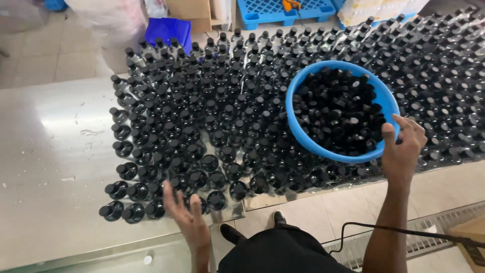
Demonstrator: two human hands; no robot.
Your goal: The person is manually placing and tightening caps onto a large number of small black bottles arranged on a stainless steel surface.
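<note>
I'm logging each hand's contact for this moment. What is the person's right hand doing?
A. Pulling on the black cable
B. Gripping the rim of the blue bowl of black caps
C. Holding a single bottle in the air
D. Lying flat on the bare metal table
B: the right hand has its thumb and fingers on the near rim of the blue bowl, which sits on top of the bottles.

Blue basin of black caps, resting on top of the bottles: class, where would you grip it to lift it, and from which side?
Probably grip the basin by its thin rim, near side, where the right hand already holds it. A second grip on the opposite rim would likely steady it, since it is wide, full of caps and sits tilted on the bottles.
</note>
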